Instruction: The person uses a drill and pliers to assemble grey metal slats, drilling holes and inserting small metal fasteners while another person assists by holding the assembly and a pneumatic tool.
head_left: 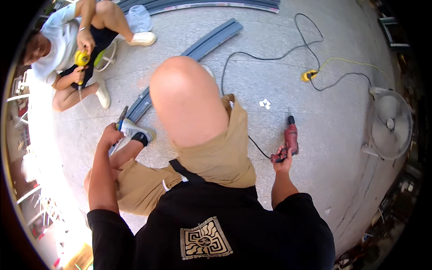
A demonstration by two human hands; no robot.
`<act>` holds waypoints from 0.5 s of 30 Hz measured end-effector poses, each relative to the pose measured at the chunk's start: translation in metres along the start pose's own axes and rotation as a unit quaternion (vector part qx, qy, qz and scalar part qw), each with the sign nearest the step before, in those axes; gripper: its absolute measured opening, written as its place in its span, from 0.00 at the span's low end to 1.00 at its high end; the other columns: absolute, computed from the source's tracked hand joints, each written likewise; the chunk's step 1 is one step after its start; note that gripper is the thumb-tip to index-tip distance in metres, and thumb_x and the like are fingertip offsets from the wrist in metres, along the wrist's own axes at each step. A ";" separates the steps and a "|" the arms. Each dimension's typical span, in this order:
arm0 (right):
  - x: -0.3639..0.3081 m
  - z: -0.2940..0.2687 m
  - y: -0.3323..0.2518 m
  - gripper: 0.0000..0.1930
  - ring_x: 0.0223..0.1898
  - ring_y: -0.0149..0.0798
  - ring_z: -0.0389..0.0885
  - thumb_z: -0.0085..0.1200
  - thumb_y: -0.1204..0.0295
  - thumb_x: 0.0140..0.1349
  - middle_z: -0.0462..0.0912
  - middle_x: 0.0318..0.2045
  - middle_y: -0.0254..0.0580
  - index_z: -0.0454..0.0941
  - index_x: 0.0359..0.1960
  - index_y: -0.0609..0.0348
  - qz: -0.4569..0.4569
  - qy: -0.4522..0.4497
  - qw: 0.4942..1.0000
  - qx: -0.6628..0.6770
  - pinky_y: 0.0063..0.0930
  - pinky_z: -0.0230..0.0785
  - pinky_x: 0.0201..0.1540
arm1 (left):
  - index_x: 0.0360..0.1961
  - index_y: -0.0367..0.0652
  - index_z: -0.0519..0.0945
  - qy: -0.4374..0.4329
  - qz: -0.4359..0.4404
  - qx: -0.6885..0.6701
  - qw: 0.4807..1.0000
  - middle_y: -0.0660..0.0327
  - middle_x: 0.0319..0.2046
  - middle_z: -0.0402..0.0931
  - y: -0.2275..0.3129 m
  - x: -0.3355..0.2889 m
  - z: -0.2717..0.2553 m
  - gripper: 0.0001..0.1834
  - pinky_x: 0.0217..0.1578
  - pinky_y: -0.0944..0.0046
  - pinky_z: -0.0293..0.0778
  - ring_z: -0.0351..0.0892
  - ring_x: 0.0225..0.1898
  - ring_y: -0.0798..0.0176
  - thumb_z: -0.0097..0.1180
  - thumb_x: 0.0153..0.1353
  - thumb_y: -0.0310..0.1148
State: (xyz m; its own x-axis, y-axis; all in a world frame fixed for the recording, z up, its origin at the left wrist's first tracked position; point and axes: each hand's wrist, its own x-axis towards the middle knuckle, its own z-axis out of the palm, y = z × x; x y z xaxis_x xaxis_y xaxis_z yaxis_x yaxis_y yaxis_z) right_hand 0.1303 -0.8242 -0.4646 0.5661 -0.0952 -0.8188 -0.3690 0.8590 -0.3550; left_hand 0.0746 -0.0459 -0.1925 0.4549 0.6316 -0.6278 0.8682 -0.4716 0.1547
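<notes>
My right hand (282, 158) is closed round the grip of a red corded power drill (291, 136). The drill is at floor level, its dark chuck pointing away from me. My left hand (110, 136) is wrapped round a hand tool (122, 118) with a dark narrow end and some blue near the grip; its exact kind is unclear. Beside that hand, a long blue-grey metal profile (209, 41) lies diagonally on the floor. My bent leg hides its middle, and my shoe (136, 130) rests against or on its near part.
At the far left a seated person (58, 45) holds a yellow power tool (82, 58). A dark cable (265, 58) loops toward a yellow socket block (308, 75). White scraps (265, 104) lie on the floor. A fan (390, 123) stands right; more profiles (198, 5) lie at the back.
</notes>
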 end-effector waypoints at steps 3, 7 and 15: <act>0.010 -0.047 -0.013 0.26 0.34 0.40 0.80 0.52 0.41 0.77 0.82 0.36 0.37 0.78 0.47 0.54 0.066 -0.095 0.987 -0.116 0.45 0.75 0.39 | 0.42 0.33 0.84 -0.011 0.022 0.015 1.000 0.53 0.28 0.84 0.030 -0.003 0.002 0.21 0.28 0.56 0.79 0.83 0.26 0.57 0.68 0.46 0.32; 0.032 -0.069 -0.007 0.28 0.38 0.51 0.81 0.46 0.39 0.78 0.80 0.32 0.39 0.76 0.37 0.53 0.108 0.069 0.985 -0.120 0.55 0.81 0.45 | 0.40 0.35 0.82 -0.034 0.017 -0.061 0.997 0.56 0.29 0.83 0.033 -0.010 0.026 0.17 0.30 0.59 0.83 0.83 0.27 0.61 0.69 0.51 0.32; 0.033 0.019 0.012 0.19 0.25 0.42 0.81 0.56 0.54 0.79 0.80 0.26 0.39 0.76 0.37 0.57 0.200 0.123 0.691 -0.683 0.39 0.78 0.28 | 0.37 0.37 0.80 -0.109 0.047 -0.089 0.989 0.59 0.27 0.84 0.055 -0.058 0.059 0.16 0.31 0.63 0.81 0.86 0.28 0.66 0.71 0.55 0.37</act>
State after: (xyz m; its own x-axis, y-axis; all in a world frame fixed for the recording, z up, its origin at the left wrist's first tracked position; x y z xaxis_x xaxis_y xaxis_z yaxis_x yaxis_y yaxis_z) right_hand 0.1588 -0.8072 -0.4878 0.1363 -0.2143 -0.9672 -0.9066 -0.4205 -0.0346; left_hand 0.0845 -0.1445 -0.1928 0.4987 0.4324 -0.7512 0.8539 -0.3940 0.3401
